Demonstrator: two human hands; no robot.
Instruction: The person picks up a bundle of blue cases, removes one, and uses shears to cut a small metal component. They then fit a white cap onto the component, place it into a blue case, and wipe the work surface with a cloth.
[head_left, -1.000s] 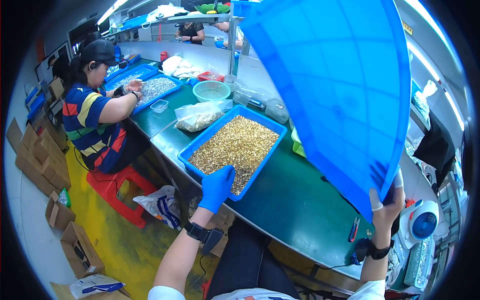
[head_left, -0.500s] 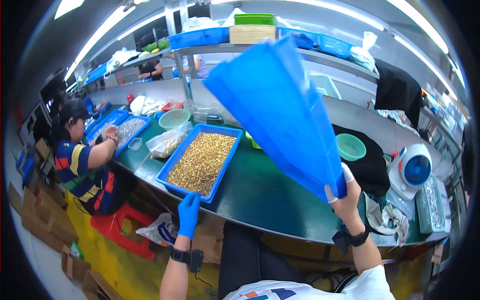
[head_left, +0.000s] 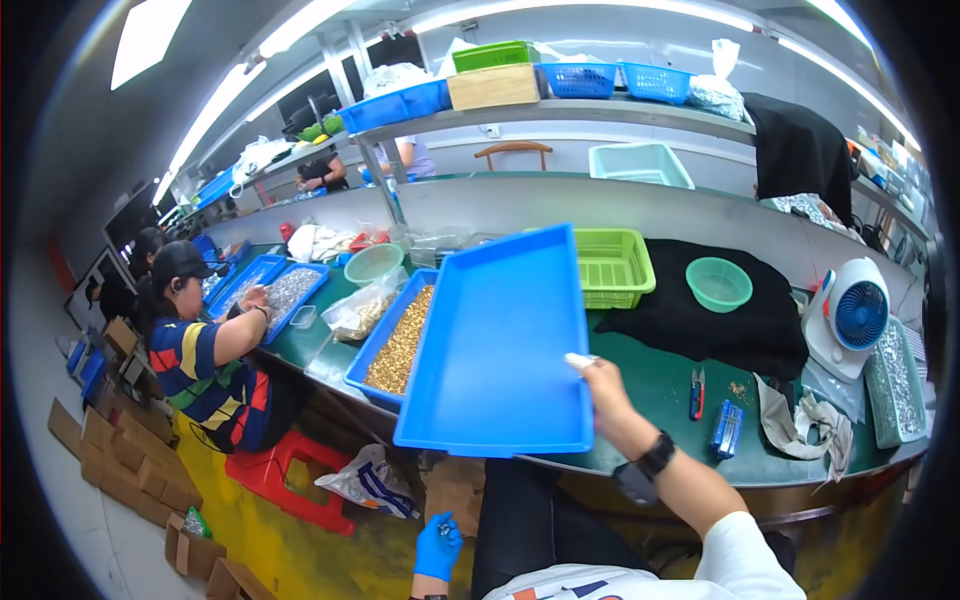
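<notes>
My right hand (head_left: 606,394) grips the right rim of a blue plastic tray (head_left: 505,345), with finger cots on some fingertips. The tray is held up tilted above the green table, its bare inside towards me. Behind its left side it partly covers a second blue tray (head_left: 366,368) holding many small gold-coloured metal parts (head_left: 400,345). Below the table edge, near my lap, is my left hand (head_left: 438,547) in a blue glove. Its fingers are curled around something small and dark that I cannot make out.
Behind the raised tray stands a green basket (head_left: 618,270); a green bowl (head_left: 718,284) rests on black cloth (head_left: 700,335). Snips (head_left: 697,394), a blue item (head_left: 728,430) and a fan (head_left: 850,318) lie to the right. A co-worker (head_left: 210,350) sits at left by silvery parts.
My right hand has lowered and turned the blue tray leftwards, partly over the tray of gold parts. My left hand has let go of that tray's near edge and dropped towards my lap.
</notes>
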